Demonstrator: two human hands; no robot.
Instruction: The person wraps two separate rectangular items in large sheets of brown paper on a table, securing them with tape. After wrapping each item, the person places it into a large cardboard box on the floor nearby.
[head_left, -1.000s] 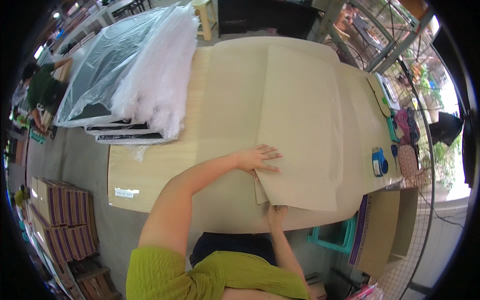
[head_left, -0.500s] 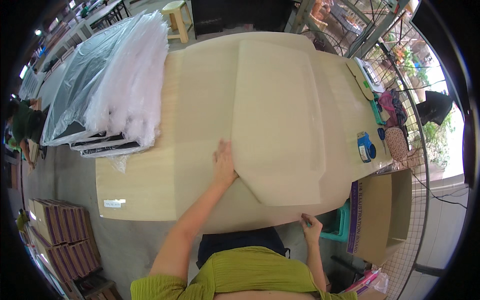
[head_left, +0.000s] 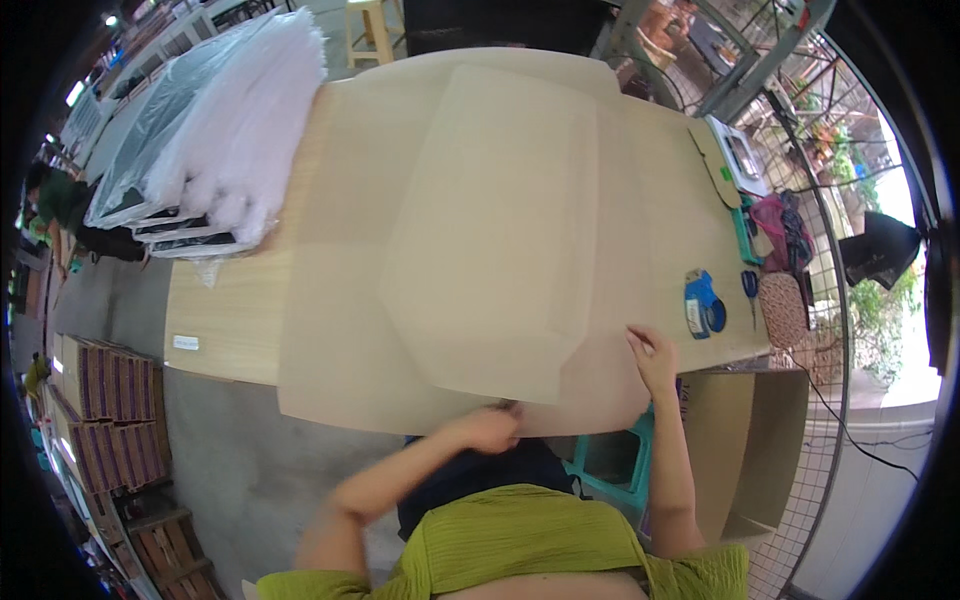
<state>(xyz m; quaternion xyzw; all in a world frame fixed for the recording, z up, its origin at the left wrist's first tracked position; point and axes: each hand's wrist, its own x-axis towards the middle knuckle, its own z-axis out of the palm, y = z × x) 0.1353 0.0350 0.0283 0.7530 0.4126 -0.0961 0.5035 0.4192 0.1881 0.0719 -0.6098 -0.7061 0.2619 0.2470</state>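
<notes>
A large, thin beige sheet (head_left: 340, 340) lies over the table and hangs slightly past its front edge. On it rests a smaller beige piece with slanted corners (head_left: 490, 230), flat and close in colour. At the front edge, just below this smaller piece, is my left hand (head_left: 488, 429), its fingers curled closed. A small dark spot shows at its fingertips; what it is I cannot make out. My right hand (head_left: 654, 362) is over the right side of the large sheet, thumb and fingers pinched together. Whether the sheet is between them is unclear.
Plastic-wrapped dark panels (head_left: 225, 150) are stacked at the table's left. On the right lie a blue tape dispenser (head_left: 703, 304), scissors (head_left: 750, 290) and a patterned pouch (head_left: 782, 310). An open carton (head_left: 745, 450) and a teal stool (head_left: 610, 465) stand below. Cartons (head_left: 110, 400) are piled left.
My left hand has come from the smaller piece's left edge down to the front edge. My right hand has risen along the right side. Both beige pieces have shifted left.
</notes>
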